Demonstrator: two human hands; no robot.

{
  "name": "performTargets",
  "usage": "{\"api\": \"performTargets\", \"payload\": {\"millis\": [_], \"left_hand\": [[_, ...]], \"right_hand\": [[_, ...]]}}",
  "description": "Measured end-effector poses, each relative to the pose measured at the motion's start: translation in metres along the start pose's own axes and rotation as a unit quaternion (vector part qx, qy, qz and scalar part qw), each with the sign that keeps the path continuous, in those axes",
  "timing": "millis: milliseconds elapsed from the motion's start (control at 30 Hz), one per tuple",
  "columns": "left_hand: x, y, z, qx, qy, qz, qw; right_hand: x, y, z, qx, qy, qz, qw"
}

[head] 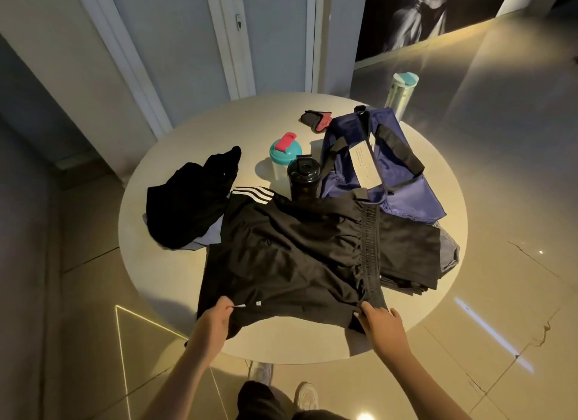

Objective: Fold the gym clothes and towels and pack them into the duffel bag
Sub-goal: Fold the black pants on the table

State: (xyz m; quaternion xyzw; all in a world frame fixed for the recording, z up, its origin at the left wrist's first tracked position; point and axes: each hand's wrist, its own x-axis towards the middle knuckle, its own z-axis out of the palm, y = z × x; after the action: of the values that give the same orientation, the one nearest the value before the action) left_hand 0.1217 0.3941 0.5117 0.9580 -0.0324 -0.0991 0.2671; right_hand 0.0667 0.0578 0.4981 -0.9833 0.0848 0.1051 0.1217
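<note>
On the round cream table (150,263), black white-striped shorts (291,257) lie just before the navy fabric duffel bag (391,181), left grip (215,318) and right grip (380,324) each pinching their near edge; best to raise both corners level, folding toward it.

Arms outstretched, left hand (215,318) and right hand (380,324) pinch the shorts (281,247).

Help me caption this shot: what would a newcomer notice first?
The black shorts spread across the near half of the round table, the left hand and right hand gripping their near edge. Behind them to the right lies a blue duffel bag, with a black bottle and a teal-lidded bottle beside it.
</note>
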Motion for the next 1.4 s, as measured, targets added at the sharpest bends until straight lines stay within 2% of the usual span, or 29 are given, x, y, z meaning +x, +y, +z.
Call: {"api": "performTargets", "payload": {"millis": [33,167,333,433,600,900,1200,1400], "left_hand": [[0.007,0.001,-0.003,-0.009,0.007,0.008,1.000],[0.037,0.002,-0.022,-0.029,-0.068,-0.040,0.996],[0.059,0.022,-0.056,0.041,-0.163,-0.014,0.986],[0.070,0.036,-0.073,0.079,-0.144,0.026,0.986],[0.100,0.032,-0.088,0.064,-0.123,0.043,0.989],[0.178,0.051,-0.114,0.116,-0.046,0.078,0.989],[0.268,0.070,-0.105,0.186,-0.045,0.081,0.978],[0.315,0.075,-0.093,0.237,-0.066,0.119,0.962]], "right_hand": [[0.005,0.000,-0.005,0.003,-0.004,-0.005,1.000],[0.018,0.009,-0.023,0.003,-0.046,-0.017,0.999],[0.029,0.020,-0.042,-0.002,-0.091,-0.051,0.995],[0.031,0.018,-0.049,0.009,-0.046,-0.035,0.998],[0.047,0.019,-0.071,0.062,0.008,0.011,0.998],[0.110,-0.007,-0.125,0.142,0.097,0.005,0.985],[0.172,-0.012,-0.131,0.140,0.110,0.089,0.980],[0.190,-0.001,-0.118,0.089,0.149,0.075,0.982]]}}
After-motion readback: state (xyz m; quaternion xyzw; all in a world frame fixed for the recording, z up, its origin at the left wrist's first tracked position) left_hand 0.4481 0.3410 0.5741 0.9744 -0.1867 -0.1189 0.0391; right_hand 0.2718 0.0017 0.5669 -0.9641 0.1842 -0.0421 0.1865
